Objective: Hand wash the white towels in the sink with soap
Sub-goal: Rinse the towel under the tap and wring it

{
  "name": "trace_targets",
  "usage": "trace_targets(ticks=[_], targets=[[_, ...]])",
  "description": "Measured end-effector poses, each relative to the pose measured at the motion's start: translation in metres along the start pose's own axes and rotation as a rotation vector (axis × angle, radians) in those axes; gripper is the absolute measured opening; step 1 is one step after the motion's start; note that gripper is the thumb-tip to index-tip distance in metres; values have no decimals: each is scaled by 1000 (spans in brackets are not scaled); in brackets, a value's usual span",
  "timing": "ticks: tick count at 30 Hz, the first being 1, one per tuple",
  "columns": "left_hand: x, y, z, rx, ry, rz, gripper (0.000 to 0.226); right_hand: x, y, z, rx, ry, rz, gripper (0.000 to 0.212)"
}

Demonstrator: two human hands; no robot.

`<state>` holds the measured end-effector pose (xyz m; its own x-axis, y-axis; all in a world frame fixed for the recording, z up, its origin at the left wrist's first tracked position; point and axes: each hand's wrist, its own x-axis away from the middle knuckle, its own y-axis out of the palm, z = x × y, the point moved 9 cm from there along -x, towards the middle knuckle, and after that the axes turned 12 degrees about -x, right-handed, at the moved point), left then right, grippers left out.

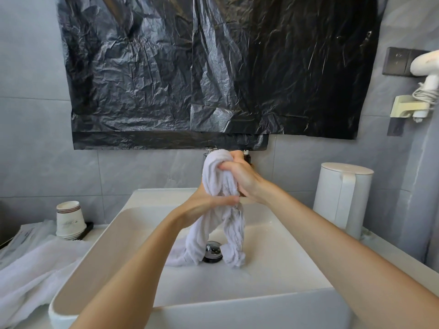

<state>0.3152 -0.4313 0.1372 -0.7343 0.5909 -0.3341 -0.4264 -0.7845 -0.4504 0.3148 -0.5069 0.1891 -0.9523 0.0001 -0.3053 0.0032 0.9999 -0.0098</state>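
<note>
You have the white towel (pixel 213 176) bunched into a rope and lifted above the sink (pixel 285 262), its long axis running near upright from your hands down to the basin. Your right hand (pixel 240 179) takes the upper grip, fingers curled tight round the top loop of cloth. Your left hand (pixel 206 203) takes the lower grip just beneath, fingers wrapped round the gathered neck, so the two grips sit one above the other and almost touch. Below the left hand the towel splits into two tails that hang down and rest on the basin floor either side of the drain (pixel 212 251). Any wringing twist would turn about that upright axis, and I judge the left hand the nearer one to slide down the tails. The tap is hidden behind the towel and your right hand, and the dark bottle (pixel 247 158) peeping past your knuckles may be the soap, though too little shows to be sure. A second white towel (pixel 35 276) lies on the table (pixel 394 256), left of the sink.
</note>
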Motion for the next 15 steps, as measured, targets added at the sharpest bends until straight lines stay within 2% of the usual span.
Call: trace_targets(ticks=[3, 6, 8, 10, 11, 13, 15], targets=[[-2, -9, 1, -85, -31, 132, 41, 0, -12, -6, 192, -68, 5, 44], [-6, -22, -11, -233, -94, 177, 34, 11, -34, -12, 460, -219, 48, 66], [-6, -24, -21, -264, -130, 167, 28, 30, -30, -12, 706, -390, -33, 74], [-5, -20, -25, -264, -152, 131, 28, 50, -15, 6, 978, -499, -218, 88], [-4, -16, -25, -264, -163, 100, 29, 56, -10, 19, 1079, -493, -281, 96], [0, -4, -21, -272, -183, 6, 29, 58, -12, 36, 1186, -483, -274, 108], [4, 13, -17, -254, -174, -122, 36, 58, -10, 39, 1280, -572, -202, 108]])
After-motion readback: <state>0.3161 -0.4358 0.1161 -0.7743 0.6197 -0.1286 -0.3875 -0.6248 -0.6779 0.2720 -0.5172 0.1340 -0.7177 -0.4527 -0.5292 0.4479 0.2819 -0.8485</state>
